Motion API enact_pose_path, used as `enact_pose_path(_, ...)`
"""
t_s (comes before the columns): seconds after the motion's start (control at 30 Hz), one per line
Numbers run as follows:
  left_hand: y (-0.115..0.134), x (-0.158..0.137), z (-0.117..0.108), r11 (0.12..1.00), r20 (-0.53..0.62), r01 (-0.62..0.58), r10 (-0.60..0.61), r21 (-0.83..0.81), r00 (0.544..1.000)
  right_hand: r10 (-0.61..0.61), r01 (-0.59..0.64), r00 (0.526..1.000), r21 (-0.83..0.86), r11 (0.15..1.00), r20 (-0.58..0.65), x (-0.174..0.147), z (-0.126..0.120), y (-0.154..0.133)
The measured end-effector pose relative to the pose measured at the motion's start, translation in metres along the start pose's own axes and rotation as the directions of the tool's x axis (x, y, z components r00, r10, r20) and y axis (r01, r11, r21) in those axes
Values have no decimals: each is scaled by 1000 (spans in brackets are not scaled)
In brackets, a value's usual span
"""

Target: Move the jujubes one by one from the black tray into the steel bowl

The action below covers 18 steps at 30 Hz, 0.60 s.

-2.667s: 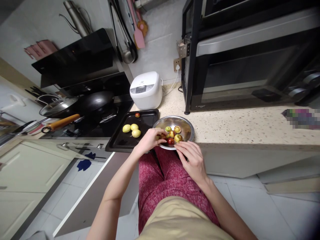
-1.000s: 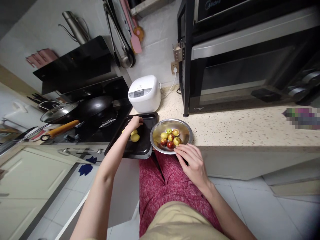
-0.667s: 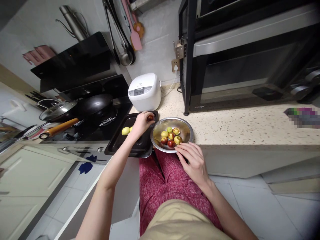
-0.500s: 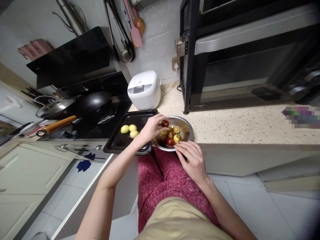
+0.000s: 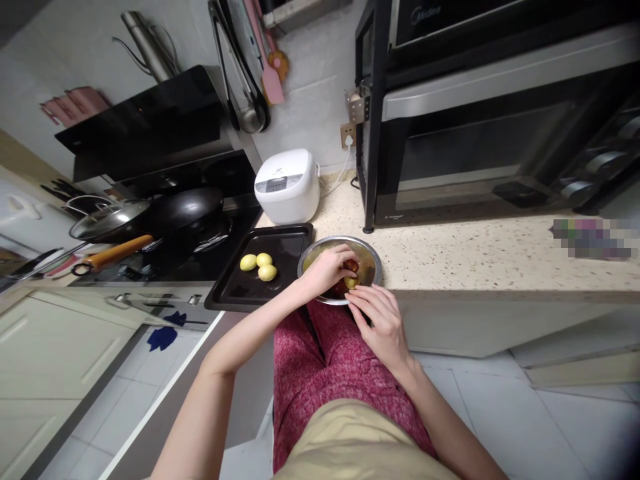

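A steel bowl (image 5: 376, 279) sits at the front edge of the counter, with several red-brown and yellow-green jujubes in it. Over the bowl, my left hand (image 5: 331, 270) is closed, its fingertips on a red-brown jujube (image 5: 351, 265). A yellowish jujube (image 5: 351, 283) shows just below. My left hand covers much of the bowl's contents. At the bowl's near right rim, the thumb and fingers of my right hand (image 5: 380, 320) pinch the edge. Left of the bowl, a black baking tray (image 5: 235, 287) carries three pale yellow-green jujubes (image 5: 265, 259).
Behind the tray stands a white rice cooker (image 5: 287, 187). A black oven (image 5: 465, 147) on the right rests on the speckled counter (image 5: 450, 260). On the left, a wok (image 5: 187, 207) and a lidded pan (image 5: 113, 217) sit on the stove, a wooden handle (image 5: 120, 253) jutting forward.
My left hand has moved right and down, further into the bowl. My right hand stays at the rim. The three jujubes on the tray lie as before; the whole view has shifted slightly.
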State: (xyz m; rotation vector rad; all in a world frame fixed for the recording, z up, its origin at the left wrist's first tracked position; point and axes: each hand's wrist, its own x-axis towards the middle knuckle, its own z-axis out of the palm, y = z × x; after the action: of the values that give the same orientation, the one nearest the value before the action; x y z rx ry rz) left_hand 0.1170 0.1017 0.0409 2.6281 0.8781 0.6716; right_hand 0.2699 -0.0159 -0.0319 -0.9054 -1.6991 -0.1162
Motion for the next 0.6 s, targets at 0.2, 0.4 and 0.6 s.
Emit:
enact_pose_path(0.2, -7, -3, 4, 1000, -15, -16, 15, -24, 1000, 22, -22, 1000, 10, 1000, 0, 0, 0, -1)
enact_pose_path(0.4, -15, -10, 6, 998, 27, -61, 62, -12, 998, 6, -6, 1000, 5, 1000, 0, 0, 0, 0)
enact_pose_path(0.6, -12, -15, 3, 993, 126, -88, 78, 74, 989, 5, -5, 1000, 2, 1000, 3, 0, 1, 1)
